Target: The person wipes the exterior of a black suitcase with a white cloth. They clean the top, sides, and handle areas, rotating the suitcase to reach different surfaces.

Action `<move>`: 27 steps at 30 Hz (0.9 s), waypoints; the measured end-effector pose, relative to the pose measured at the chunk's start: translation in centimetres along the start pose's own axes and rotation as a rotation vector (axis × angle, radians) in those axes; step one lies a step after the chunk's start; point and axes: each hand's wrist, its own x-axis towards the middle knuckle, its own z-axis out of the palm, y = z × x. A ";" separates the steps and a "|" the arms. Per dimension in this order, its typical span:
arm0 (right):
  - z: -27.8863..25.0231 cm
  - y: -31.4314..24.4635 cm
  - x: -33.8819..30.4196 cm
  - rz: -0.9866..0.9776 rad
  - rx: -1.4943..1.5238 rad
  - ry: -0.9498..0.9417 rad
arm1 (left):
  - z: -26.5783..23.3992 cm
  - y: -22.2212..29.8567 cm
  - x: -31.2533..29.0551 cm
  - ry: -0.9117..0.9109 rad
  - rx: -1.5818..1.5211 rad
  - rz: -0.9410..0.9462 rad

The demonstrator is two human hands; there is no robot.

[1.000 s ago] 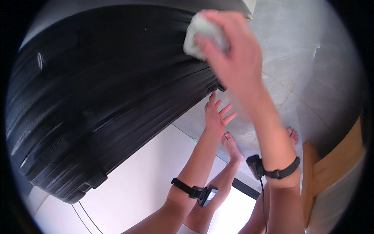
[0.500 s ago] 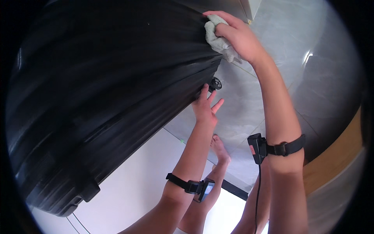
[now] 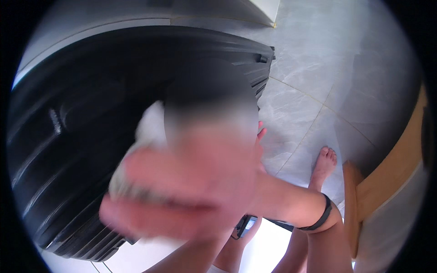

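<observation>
A large black ribbed suitcase [image 3: 86,136] fills the left and middle. My right hand [image 3: 186,186] is over it, close to the camera and smeared by motion. Its fingers are wrapped round a pale grey-white cloth [image 3: 150,127], which sticks out on the left side of the hand. Whether the cloth touches the suitcase cannot be made out. My left hand [image 3: 261,132] is mostly hidden behind the right one. Two of its fingertips show, stretched out and apart, beside the suitcase's right edge.
Grey tiled floor [image 3: 309,68] stretches along the right. My bare foot [image 3: 325,163] stands on it, near a light wooden piece of furniture [image 3: 391,173]. A white corner piece [image 3: 266,8] is at the top. My forearms wear black straps [image 3: 323,216] with small devices.
My right hand has swung from the suitcase's far right end back left and nearer the camera, cloth in it. The suitcase appears lower in view; its wheel is now hidden.
</observation>
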 end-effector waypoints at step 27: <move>5.9 -3.1 6.4 0.129 0.056 0.074 | 0.8 0.3 1.3 -0.005 -0.059 -0.008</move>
